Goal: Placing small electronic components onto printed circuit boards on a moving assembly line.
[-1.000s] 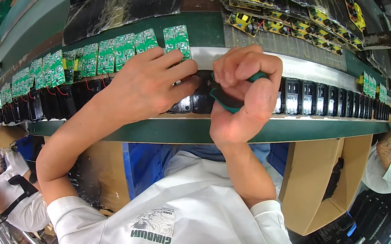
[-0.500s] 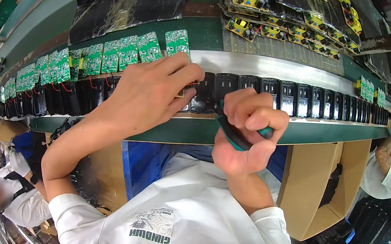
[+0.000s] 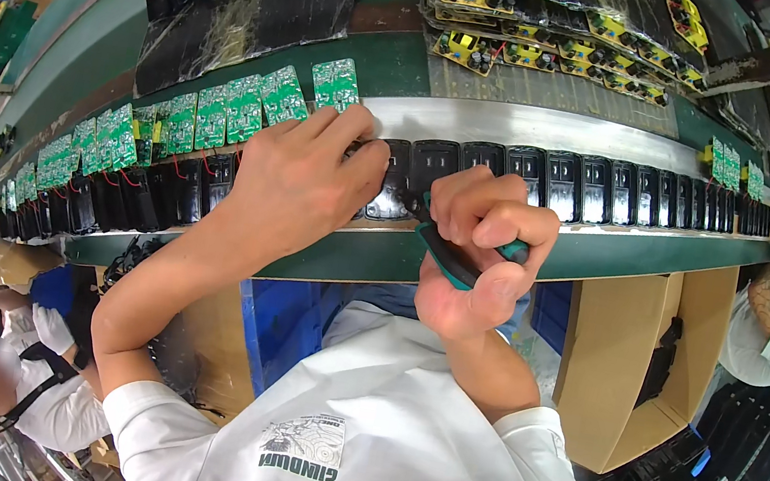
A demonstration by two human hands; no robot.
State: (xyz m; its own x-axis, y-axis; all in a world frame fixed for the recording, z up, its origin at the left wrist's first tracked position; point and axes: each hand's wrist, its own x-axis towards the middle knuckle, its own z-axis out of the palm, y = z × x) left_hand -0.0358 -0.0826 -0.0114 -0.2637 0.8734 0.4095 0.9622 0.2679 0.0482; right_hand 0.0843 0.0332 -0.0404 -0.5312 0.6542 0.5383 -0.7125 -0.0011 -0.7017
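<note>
My left hand [image 3: 304,184] is closed over a black plastic case in the row, its fingertips pinched together; what they hold is hidden behind the hand. My right hand [image 3: 488,251] grips a pair of pliers [image 3: 447,256] with black and teal handles. Its dark jaws point up and left to the black cases [image 3: 435,160], close to my left fingers. A green circuit board [image 3: 336,84] lies just beyond my left hand. Further left, several green boards [image 3: 212,115] stand at black cases, with thin red wires between them.
Open black cases [image 3: 594,187] run along the green bench edge [image 3: 355,244] to the right. Yellow circuit boards [image 3: 532,55] lie stacked on dark sheets behind. A cardboard box [image 3: 610,364] and a blue bin [image 3: 278,324] are below the bench. Other people sit at both sides.
The gap between my left thumb and fingers has narrowed, and that hand has turned slightly. My right hand, still around the pliers, has shifted a little left in view.
</note>
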